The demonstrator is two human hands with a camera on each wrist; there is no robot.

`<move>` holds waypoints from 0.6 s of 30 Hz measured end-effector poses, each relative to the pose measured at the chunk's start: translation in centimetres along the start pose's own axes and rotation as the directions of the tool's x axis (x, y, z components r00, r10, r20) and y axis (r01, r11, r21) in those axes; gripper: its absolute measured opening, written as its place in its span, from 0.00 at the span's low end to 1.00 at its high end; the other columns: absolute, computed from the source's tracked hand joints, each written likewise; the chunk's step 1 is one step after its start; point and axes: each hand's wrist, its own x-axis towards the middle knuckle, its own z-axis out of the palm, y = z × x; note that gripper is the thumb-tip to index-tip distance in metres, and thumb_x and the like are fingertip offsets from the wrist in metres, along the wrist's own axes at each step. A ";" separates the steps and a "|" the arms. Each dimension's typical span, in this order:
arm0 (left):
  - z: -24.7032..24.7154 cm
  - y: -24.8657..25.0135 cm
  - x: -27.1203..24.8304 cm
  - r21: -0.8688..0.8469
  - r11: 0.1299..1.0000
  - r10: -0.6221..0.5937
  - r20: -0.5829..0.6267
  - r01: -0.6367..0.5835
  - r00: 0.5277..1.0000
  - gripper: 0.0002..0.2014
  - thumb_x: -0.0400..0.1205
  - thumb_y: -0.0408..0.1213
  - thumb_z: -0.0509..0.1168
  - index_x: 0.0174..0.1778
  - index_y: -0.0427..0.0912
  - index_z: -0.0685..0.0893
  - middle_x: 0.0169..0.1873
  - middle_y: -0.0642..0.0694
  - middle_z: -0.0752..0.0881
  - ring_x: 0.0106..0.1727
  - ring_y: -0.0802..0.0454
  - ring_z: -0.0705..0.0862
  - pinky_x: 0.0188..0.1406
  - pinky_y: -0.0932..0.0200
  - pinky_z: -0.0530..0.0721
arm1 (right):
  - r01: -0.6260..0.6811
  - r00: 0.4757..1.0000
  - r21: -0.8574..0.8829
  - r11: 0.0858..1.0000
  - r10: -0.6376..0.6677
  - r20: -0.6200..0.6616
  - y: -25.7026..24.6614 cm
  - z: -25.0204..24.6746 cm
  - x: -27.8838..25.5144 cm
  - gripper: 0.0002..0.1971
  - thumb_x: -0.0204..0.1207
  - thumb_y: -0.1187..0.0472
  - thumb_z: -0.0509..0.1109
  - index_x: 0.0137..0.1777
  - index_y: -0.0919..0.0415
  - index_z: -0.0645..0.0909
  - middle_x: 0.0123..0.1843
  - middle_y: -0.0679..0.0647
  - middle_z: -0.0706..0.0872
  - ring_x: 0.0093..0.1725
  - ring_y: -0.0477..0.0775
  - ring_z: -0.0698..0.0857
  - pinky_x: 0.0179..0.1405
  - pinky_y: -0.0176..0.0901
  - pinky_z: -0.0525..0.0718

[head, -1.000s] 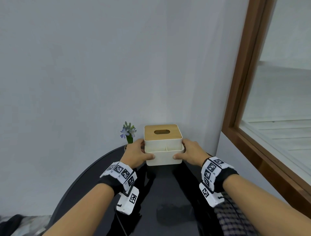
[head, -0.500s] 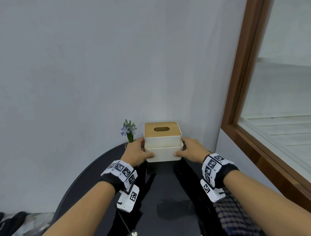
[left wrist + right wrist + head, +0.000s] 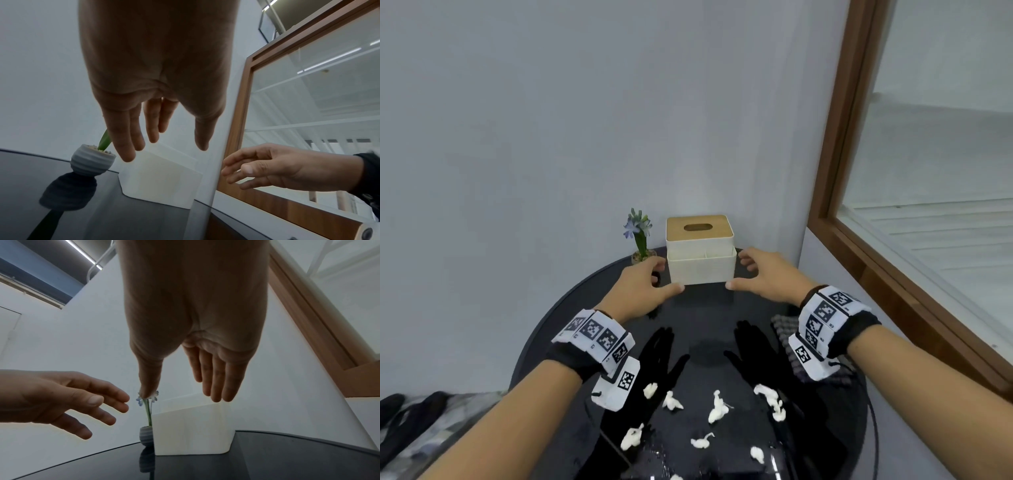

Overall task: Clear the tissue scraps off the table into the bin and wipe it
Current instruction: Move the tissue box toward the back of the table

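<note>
Several white tissue scraps (image 3: pixel 717 409) lie scattered on the near part of the round black table (image 3: pixel 571 308). At the back of the table, against the wall, stands a white tissue box with a wooden lid (image 3: pixel 700 253) (image 3: pixel 162 175) (image 3: pixel 191 430). My left hand (image 3: pixel 654 279) (image 3: pixel 166 146) hovers just off its left side and my right hand (image 3: pixel 748 274) (image 3: pixel 183 391) just off its right side. Both hands have straight, spread fingers and hold nothing. No bin shows in any view.
A small potted blue flower (image 3: pixel 640 240) (image 3: pixel 92 162) stands left of the box, close to my left fingers. A checked cloth (image 3: pixel 784 329) lies on the table under my right wrist. A wood-framed window (image 3: pixel 832 171) closes off the right side. Dark shoes (image 3: pixel 410 414) lie on the floor at left.
Both hands held the tissue box by its sides earlier; now they have let go and opened beside it. The view has tilted down, bringing the scraps into sight.
</note>
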 end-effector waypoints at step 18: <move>0.8 -0.4 -20.1 0.006 0.996 0.085 -0.049 -0.085 0.995 0.32 0.77 0.62 0.68 0.75 0.52 0.76 0.70 0.58 0.79 0.69 0.60 0.78 0.68 0.51 0.80 | 0.057 0.998 -0.109 0.992 -0.058 -0.009 -0.1 3.9 -16.8 0.34 0.78 0.39 0.64 0.80 0.55 0.66 0.80 0.50 0.72 0.78 0.50 0.70 0.73 0.40 0.66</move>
